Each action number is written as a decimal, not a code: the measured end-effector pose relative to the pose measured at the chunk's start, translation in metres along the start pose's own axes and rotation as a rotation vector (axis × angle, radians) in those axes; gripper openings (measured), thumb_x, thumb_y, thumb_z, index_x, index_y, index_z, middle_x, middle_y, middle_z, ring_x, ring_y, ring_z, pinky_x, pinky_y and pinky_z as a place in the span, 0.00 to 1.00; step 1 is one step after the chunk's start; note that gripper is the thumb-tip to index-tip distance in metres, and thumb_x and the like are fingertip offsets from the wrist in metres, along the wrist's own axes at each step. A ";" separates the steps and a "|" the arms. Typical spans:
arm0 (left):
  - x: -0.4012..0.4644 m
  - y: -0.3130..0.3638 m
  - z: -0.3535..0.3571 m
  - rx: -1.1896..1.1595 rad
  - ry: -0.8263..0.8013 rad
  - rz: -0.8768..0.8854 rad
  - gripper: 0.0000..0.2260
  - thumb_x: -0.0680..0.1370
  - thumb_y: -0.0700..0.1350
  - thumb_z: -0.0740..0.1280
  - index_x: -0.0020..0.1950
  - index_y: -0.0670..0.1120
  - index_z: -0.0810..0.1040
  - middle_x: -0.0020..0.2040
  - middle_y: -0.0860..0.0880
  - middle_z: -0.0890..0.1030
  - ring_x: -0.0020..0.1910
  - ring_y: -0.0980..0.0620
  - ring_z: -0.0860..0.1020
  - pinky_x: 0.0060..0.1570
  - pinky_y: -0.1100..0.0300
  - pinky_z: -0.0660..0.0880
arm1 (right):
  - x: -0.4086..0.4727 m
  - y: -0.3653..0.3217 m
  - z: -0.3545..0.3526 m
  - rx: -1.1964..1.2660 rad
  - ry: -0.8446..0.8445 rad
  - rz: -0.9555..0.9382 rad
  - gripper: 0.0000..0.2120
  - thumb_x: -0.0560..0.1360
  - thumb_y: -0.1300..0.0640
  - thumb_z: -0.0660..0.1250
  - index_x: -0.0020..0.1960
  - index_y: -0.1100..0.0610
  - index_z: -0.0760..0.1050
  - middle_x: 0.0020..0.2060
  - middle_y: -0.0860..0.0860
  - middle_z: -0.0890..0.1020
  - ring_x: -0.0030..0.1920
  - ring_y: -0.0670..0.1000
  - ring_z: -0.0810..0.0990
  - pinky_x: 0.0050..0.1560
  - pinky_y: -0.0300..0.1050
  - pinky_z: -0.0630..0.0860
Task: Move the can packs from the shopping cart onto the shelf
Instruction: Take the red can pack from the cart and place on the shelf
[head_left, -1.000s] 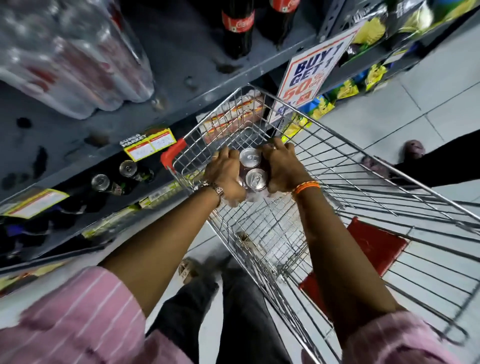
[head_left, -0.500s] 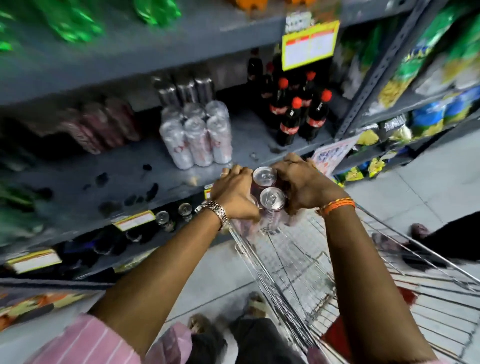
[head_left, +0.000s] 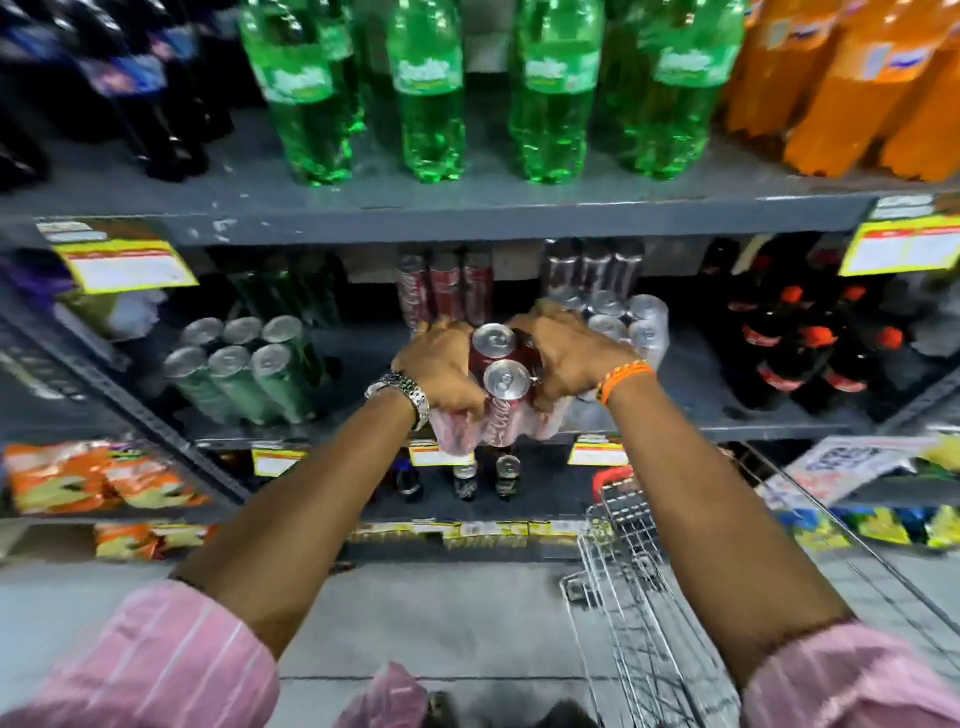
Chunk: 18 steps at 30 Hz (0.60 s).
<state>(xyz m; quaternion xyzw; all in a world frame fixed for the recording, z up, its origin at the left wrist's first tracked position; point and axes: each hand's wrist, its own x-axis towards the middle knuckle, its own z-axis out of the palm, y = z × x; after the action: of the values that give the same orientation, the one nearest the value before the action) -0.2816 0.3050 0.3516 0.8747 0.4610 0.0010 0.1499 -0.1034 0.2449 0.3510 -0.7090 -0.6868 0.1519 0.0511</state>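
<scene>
I hold a shrink-wrapped pack of red cola cans (head_left: 500, 387) between both hands, at the front edge of the grey middle shelf (head_left: 680, 415). My left hand (head_left: 441, 364) grips its left side and my right hand (head_left: 558, 351) grips its right side. Two silver can tops show between my hands. A pack of silver cans (head_left: 631, 325) stands on the shelf just behind my right hand, and a pack of green cans (head_left: 244, 364) stands to the left. The wire shopping cart (head_left: 639, 587) is low at the right.
Red and dark can packs stand at the back of the middle shelf (head_left: 447, 283). Cola bottles (head_left: 800, 358) fill its right end. Green bottles (head_left: 431, 88) and orange bottles (head_left: 852, 83) stand on the shelf above. Snack bags (head_left: 93, 478) lie at lower left.
Both hands have lifted the red can pack out of the cart and carried it up and forward to the middle shelf. My view has swung up from the cart to the shelves.
</scene>
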 end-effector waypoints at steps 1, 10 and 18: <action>0.004 -0.011 -0.002 0.001 0.007 -0.009 0.46 0.53 0.52 0.81 0.69 0.49 0.70 0.66 0.46 0.72 0.66 0.42 0.70 0.64 0.53 0.73 | 0.014 -0.006 0.003 -0.008 0.000 -0.011 0.47 0.50 0.53 0.83 0.67 0.49 0.70 0.56 0.54 0.69 0.59 0.62 0.75 0.64 0.55 0.75; 0.051 -0.074 -0.007 -0.036 0.023 -0.050 0.42 0.51 0.50 0.81 0.64 0.49 0.76 0.61 0.44 0.74 0.62 0.40 0.73 0.61 0.48 0.76 | 0.102 -0.028 0.025 0.086 -0.023 -0.059 0.48 0.52 0.58 0.83 0.70 0.51 0.70 0.63 0.56 0.80 0.62 0.59 0.79 0.60 0.44 0.74; 0.093 -0.091 0.004 -0.137 -0.018 -0.050 0.36 0.54 0.46 0.80 0.63 0.50 0.79 0.63 0.45 0.78 0.60 0.41 0.79 0.58 0.57 0.77 | 0.140 -0.012 0.038 0.164 -0.061 -0.021 0.46 0.55 0.61 0.82 0.71 0.53 0.69 0.60 0.54 0.81 0.59 0.56 0.80 0.55 0.41 0.74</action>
<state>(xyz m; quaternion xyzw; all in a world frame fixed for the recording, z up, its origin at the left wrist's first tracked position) -0.3006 0.4270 0.3110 0.8505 0.4802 0.0210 0.2137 -0.1244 0.3786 0.2977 -0.6902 -0.6806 0.2289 0.0896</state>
